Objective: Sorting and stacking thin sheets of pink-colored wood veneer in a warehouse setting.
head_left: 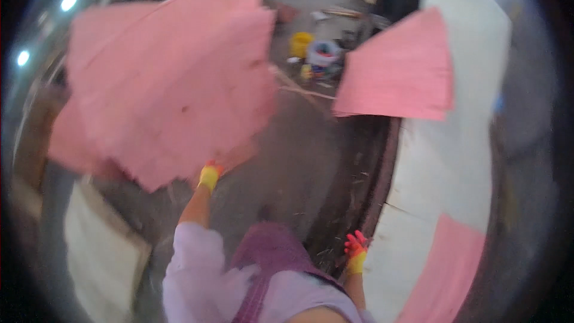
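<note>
My left hand [210, 174], in a yellow and orange glove, grips the lower edge of a stack of thin pink sheets [167, 84] held up and blurred in front of me. My right hand [355, 250], also gloved, hangs low by my side with fingers spread, holding nothing, next to the edge of a white platform [442, 173]. Another pile of pink sheets [400, 72] lies on that platform, and a further pink sheet [448, 269] lies at its near end.
A grey concrete floor [299, 155] runs ahead. A yellow bucket [301, 42] and a white and blue bucket [324, 54] stand at the far end among clutter. Pale boards [101, 251] lie at the lower left.
</note>
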### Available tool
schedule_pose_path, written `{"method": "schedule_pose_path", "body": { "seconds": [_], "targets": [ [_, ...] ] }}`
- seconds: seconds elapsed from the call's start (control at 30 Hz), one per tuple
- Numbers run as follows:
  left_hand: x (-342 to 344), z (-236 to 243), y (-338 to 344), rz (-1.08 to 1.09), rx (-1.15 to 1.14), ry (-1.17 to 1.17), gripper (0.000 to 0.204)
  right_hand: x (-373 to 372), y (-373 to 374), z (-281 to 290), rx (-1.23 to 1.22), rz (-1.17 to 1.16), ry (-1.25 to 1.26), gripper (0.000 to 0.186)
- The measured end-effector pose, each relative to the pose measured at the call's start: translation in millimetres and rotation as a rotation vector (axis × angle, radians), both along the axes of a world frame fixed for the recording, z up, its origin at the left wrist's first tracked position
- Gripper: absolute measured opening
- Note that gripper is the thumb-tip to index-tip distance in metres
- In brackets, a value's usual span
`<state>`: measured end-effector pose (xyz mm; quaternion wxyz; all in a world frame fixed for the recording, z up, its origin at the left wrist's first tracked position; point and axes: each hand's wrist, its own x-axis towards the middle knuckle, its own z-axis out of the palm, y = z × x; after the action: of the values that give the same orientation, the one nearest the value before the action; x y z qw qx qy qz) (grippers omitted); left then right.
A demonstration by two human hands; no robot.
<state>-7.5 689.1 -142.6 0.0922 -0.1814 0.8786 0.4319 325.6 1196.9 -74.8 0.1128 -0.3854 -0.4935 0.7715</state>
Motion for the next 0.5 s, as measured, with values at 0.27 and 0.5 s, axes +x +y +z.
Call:
{"method": "schedule_pose_path", "body": {
  "seconds": [0.27,0.5],
  "targets": [
    [18.1,55.8,-292.7,0.647,0.286,0.391,0.065,-89.4,-124.0,-2.7,-0.098,0.355,-0.070,0.040],
    [-71.0,133.8,-463.3,0.701,0.190,0.726,0.076,-123.2,-196.0,-16.1,0.026,0.426,-0.275,0.042]
  ]
}}
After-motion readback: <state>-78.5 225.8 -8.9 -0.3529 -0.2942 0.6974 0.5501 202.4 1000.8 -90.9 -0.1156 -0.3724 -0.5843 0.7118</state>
